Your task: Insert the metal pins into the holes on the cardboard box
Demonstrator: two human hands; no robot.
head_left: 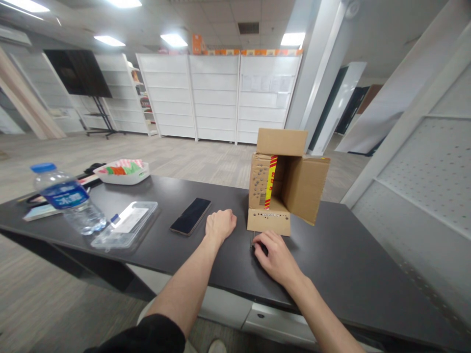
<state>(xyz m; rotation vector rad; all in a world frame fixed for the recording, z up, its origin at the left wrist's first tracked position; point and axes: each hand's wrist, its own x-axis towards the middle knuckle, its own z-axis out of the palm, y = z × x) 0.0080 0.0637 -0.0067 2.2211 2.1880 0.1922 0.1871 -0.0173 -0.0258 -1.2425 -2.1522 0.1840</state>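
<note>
My left hand point(221, 226) rests on the dark tabletop as a fist, right of a black phone point(190, 215). Its curled fingers hide whatever may be inside. My right hand point(275, 253) is closed around a small dark object point(264, 249), mostly covered by the fingers. Thin metal prongs point(252, 239) show beside its fingertips. Just beyond that hand, an open cardboard box point(260, 184) lies on its side, its opening facing me. The lower flap point(268, 223) carries a row of small holes and shiny metal spots. More dark spots dot the box's left part, beside yellow-and-red tape point(271, 182).
To the left are a water bottle point(69, 198) with a blue cap, a clear plastic case point(127, 225) and a white tray point(123, 176) of colourful packets. A white perforated panel point(430, 181) borders the table's right side. White shelves point(217, 98) and a screen on a stand point(78, 73) are farther back.
</note>
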